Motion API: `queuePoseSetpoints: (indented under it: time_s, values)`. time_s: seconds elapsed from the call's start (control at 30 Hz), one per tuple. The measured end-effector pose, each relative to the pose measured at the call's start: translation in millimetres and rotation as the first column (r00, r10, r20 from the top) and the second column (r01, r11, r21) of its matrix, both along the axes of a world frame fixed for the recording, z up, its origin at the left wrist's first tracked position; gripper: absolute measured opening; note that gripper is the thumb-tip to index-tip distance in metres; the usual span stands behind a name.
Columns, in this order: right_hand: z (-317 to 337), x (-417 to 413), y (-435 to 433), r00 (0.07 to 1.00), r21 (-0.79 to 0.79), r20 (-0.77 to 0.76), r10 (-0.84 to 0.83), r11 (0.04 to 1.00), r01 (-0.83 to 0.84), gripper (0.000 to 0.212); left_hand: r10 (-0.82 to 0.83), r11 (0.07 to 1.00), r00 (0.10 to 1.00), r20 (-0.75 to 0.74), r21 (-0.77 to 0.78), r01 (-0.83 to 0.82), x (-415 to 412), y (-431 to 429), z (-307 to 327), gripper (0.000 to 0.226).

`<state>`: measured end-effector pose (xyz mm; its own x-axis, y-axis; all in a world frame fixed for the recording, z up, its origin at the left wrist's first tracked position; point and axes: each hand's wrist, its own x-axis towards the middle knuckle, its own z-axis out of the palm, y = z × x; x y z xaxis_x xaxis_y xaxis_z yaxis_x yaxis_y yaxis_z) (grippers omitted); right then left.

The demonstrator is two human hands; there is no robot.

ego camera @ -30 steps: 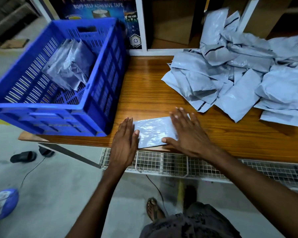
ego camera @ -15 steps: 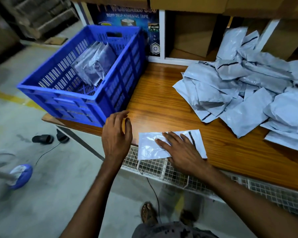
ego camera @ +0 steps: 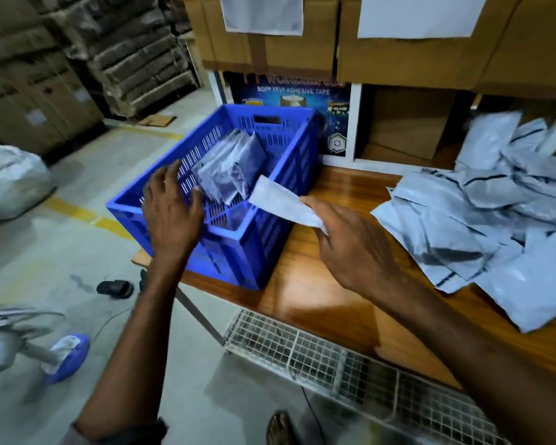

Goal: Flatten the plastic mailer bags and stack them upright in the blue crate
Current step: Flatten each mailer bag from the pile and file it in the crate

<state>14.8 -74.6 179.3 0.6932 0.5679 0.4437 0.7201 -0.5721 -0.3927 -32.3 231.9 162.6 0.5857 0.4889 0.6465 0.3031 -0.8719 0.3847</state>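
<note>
Wooden table (ego camera: 318, 300), blue crate (ego camera: 238, 255) at its left end, loose pile of grey mailer bags (ego camera: 463, 226) at right

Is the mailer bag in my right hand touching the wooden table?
Apart. Head view: the right hand pinches the mailer bag in the air, its far end over the rim of the blue crate, clear of the wooden table.
</note>
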Motion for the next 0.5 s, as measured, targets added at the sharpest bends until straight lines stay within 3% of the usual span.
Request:
queuePoseSetpoints:
  time_s: [0.13, 0.27, 0.4, 0.5]
  values:
    - [46.7, 18.1, 89.4, 0.999, 0.017, 0.028, 0.02, 1.0, -0.02, 0.056, -0.063, 0.995, 0.95, -0.305, 0.051, 0.082, 38.0, 98.5, 2.0, 0.073]
    - [75.8, 46.3, 178.2, 0.999, 0.045, -0.054, -0.002, 0.999, 0.005, 0.044, -0.087, 0.985, 0.777, -0.624, 0.063, 0.161, 72.0, 165.0, 4.2, 0.083]
    - [77.1, 102.3, 268.7, 0.896, 0.053, -0.437, -0.074, 0.993, 0.108, 0.031, -0.074, 0.963, 0.648, -0.758, 0.113, 0.243, 101.5, 204.2, 7.7, 0.086]
    - [51.1, 145.0, 319.5, 0.651, 0.146, -0.748, -0.131, 0.924, 0.354, 0.042, -0.108, 0.941, 0.627, -0.771, 0.124, 0.314, 115.4, 212.9, 7.1, 0.083]
